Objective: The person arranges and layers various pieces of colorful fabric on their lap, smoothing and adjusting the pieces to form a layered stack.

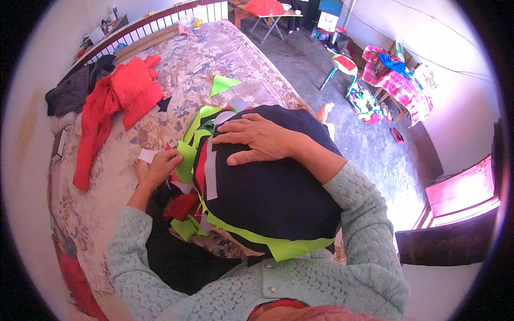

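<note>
Right hand [258,138] palm-down on dark cloth [273,198]; left hand [159,168] apart, curled beside lime strip [186,162], hold unclear.

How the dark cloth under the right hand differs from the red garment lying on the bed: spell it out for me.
Colour: the dark cloth is near black, while the red garment is bright.
Pose: the dark cloth bulges with a mostly smooth surface; the red garment lies rumpled, one sleeve stretched out.
Contact: the right hand rests spread on the dark cloth; neither of the hands touches the red garment.
Shared: both are fabric.
</note>
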`<action>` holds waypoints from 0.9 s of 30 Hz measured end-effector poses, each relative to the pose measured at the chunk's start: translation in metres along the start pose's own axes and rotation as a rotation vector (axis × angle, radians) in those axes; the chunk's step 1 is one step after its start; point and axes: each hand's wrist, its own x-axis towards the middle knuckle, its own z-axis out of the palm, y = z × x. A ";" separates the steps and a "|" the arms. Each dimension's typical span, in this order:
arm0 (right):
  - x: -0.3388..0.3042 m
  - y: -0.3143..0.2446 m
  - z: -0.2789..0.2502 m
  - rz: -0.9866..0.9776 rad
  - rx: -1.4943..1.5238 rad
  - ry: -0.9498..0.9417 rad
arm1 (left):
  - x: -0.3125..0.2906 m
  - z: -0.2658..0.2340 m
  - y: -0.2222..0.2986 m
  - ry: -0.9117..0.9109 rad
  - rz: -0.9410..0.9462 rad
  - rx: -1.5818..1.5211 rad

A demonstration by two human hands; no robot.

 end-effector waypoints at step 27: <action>0.003 -0.010 -0.008 0.020 0.271 0.259 | -0.023 -0.016 0.161 -0.125 0.237 -0.448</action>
